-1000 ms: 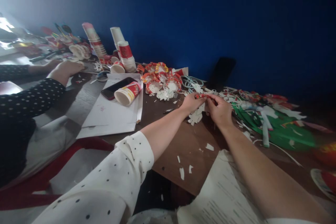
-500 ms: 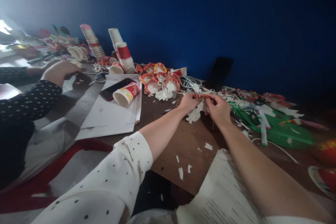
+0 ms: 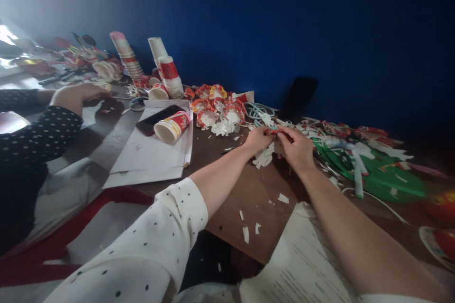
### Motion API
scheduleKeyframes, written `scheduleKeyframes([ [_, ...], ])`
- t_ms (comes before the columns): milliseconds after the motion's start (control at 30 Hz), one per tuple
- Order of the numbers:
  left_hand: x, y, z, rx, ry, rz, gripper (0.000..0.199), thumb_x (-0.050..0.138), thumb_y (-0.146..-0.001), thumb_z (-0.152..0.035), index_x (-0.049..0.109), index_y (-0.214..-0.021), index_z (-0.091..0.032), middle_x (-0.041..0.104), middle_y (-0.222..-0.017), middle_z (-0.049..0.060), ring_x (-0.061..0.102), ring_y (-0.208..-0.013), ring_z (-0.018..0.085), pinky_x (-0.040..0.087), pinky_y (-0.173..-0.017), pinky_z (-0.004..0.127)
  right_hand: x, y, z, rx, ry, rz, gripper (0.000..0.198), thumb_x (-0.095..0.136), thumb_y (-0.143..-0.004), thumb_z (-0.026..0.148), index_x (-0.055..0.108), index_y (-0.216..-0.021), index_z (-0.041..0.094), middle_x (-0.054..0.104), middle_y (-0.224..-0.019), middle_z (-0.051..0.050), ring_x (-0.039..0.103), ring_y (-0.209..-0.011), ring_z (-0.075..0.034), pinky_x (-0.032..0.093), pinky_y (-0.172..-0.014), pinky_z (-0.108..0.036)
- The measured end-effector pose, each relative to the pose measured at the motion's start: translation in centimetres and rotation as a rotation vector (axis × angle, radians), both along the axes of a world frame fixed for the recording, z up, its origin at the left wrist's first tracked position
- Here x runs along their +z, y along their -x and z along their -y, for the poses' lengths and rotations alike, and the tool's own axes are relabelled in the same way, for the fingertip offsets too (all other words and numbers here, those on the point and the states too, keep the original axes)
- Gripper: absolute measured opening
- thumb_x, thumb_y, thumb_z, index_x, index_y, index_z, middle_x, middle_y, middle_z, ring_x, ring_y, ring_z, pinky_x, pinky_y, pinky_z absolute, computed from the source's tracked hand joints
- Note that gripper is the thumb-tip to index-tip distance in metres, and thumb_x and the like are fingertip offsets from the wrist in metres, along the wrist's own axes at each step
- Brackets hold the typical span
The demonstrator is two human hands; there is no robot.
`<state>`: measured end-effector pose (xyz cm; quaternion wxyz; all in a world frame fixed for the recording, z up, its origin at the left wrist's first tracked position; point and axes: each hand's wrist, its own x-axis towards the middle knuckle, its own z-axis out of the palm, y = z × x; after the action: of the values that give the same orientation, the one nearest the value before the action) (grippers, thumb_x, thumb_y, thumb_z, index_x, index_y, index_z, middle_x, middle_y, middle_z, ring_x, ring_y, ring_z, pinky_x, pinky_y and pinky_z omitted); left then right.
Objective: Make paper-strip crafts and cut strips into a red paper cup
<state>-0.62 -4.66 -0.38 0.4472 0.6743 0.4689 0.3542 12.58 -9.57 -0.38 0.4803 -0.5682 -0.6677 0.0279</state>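
In the head view, the left hand and the right hand meet at the middle of the worktop, both pinching a small red piece between their fingertips, which hide much of it. The piece is held above the worktop, and white cut paper lies just on the near side of it.

To the left of the hands sits a pile of red and white cut cups. Farther left, a paper cup lies on its side against a dark phone, both on a white folder. At the far left, 2 tall cup stacks lean; the nearer is white with a red band.

To the right are a green sheet and a white marker. White scraps are scattered near, beside a printed sheet. At the left edge, another person's dark dotted sleeve reaches over the worktop.
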Motion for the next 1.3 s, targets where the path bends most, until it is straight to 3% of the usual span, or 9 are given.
scheduleKeyframes([
  [233,-0.31,-0.09,-0.11,-0.002,0.008,-0.021,0.028,0.065,-0.072,-0.028,0.068,-0.095,-0.012,0.065,-0.077,0.002,0.056,-0.071,0.012,0.043,-0.07,0.023,-0.16,-0.26,-0.17,-0.015,-0.004,0.029,0.026,0.052,-0.085,0.026,0.073,-0.098,0.019,0.072,-0.098,-0.008,0.065,-0.094,-0.022,0.048,-0.089,-0.039],
  [400,-0.74,-0.36,-0.23,-0.018,0.021,0.101,0.038,0.067,-0.073,-0.028,0.063,-0.108,-0.013,0.068,-0.091,0.005,0.057,-0.071,0.011,0.045,-0.069,0.022,-0.29,-0.57,-0.26,-0.062,0.051,-0.012,0.026,0.054,-0.082,0.026,0.072,-0.098,0.019,0.072,-0.1,-0.008,0.065,-0.094,-0.024,0.049,-0.088,-0.04],
  [533,-0.74,-0.23,-0.11,-0.023,-0.062,0.128,0.039,0.069,-0.072,-0.032,0.064,-0.106,-0.013,0.069,-0.099,0.007,0.06,-0.08,0.012,0.045,-0.073,0.022,-0.13,-0.56,-0.14,-0.061,0.08,-0.021,0.027,0.054,-0.082,0.027,0.072,-0.099,0.019,0.072,-0.101,-0.008,0.065,-0.095,-0.024,0.048,-0.088,-0.041],
  [700,-0.44,0.19,0.06,-0.01,-0.138,0.015,0.031,0.059,-0.081,-0.039,0.07,-0.099,-0.017,0.07,-0.084,0.004,0.059,-0.071,0.012,0.045,-0.07,0.023,-0.25,-0.49,-0.13,-0.052,0.09,-0.03,0.028,0.055,-0.083,0.031,0.071,-0.101,0.017,0.072,-0.101,-0.01,0.065,-0.096,-0.025,0.048,-0.088,-0.041],
  [867,-0.24,0.34,0.11,0.067,-0.089,-0.038,0.034,0.06,-0.08,-0.045,0.073,-0.096,-0.017,0.069,-0.078,0.005,0.06,-0.069,0.013,0.044,-0.067,0.023,-0.45,-0.3,-0.26,-0.047,0.092,-0.037,0.029,0.056,-0.082,0.033,0.07,-0.101,0.016,0.072,-0.098,-0.01,0.065,-0.092,-0.025,0.049,-0.086,-0.041],
  [1100,-0.53,0.17,-0.16,0.078,-0.012,-0.018,0.033,0.061,-0.079,-0.044,0.073,-0.096,-0.018,0.064,-0.065,0.001,0.053,-0.051,0.01,0.042,-0.058,0.022,-0.18,0.05,-0.08,-0.036,0.11,-0.032,0.028,0.056,-0.082,0.032,0.071,-0.099,0.017,0.072,-0.099,-0.01,0.065,-0.092,-0.025,0.048,-0.087,-0.042],
  [1300,-0.21,0.25,-0.11,0.08,0.01,-0.009,0.031,0.065,-0.077,-0.041,0.073,-0.094,-0.016,0.065,-0.067,0.002,0.054,-0.058,0.01,0.043,-0.061,0.022,-0.06,-0.15,-0.12,-0.027,0.192,-0.125,0.03,0.058,-0.08,0.034,0.071,-0.101,0.017,0.073,-0.095,-0.009,0.066,-0.086,-0.024,0.05,-0.082,-0.039],
])
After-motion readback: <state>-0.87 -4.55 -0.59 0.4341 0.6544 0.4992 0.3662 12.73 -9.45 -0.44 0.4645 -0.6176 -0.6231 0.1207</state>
